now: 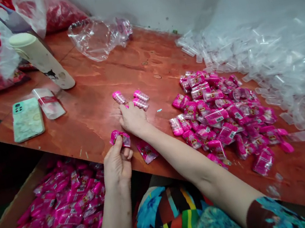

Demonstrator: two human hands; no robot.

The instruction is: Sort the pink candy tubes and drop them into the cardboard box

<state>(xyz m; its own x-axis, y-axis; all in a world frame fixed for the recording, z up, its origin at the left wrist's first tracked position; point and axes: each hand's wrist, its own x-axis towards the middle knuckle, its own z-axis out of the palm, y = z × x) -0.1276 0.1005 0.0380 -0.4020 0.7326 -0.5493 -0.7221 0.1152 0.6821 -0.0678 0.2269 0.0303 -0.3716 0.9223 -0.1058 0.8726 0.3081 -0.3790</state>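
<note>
Near the table's front edge, my left hand (117, 161) pinches a small pink printed wrapper (120, 138) between thumb and fingers. My right hand (134, 119) is stretched out just beyond it, fingers curled down over a small pink-capped bottle (126, 106) that is mostly hidden by them. Around these fingertips lie a few more clear bottles with pink caps, one on the left (119, 97) and two on the right, a rear bottle (141, 95) and a front bottle (140, 104). Under my right forearm rests another flat pink wrapper (147, 151).
A heap of pink-wrapped bottles (217, 114) lies on the right, with a large pile of clear plastic sleeves (273, 61) behind. Below the table edge, a carton (13, 213) holds many pink packs. On the left are a phone (27, 119), a tissue pack (49, 103) and a tumbler (45, 62).
</note>
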